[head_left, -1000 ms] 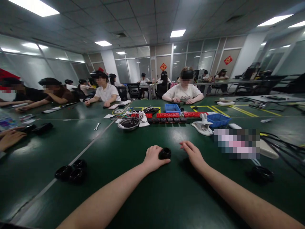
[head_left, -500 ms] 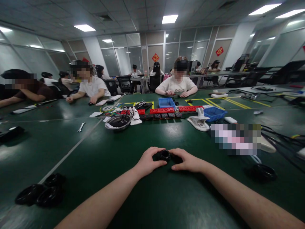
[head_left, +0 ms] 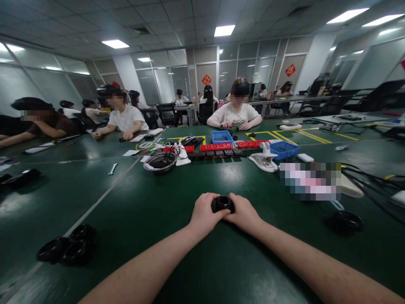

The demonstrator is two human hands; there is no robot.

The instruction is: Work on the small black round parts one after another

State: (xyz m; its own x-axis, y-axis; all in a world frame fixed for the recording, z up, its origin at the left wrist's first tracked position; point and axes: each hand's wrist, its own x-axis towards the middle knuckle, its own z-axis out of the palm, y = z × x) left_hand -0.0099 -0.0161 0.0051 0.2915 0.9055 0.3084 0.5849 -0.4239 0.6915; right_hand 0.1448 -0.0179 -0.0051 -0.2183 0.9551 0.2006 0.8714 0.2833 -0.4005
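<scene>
Left hand (head_left: 203, 216) and right hand (head_left: 246, 214) grip a black ring piece (head_left: 224, 207) over the tabletop (head_left: 142, 202), handling seemingly underway. Three similar pieces (head_left: 77, 252) grouped left, one black piece (head_left: 348, 221) right; can't tell what's finished or left.

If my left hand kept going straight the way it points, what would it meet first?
The black ring-shaped piece between the hands, right at the left hand's fingers; then probably the right hand beyond it, though depth is hard to judge.

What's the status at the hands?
Left hand and right hand: both closed around glossy black round hollow piece. Nothing visible between them and it.
</scene>
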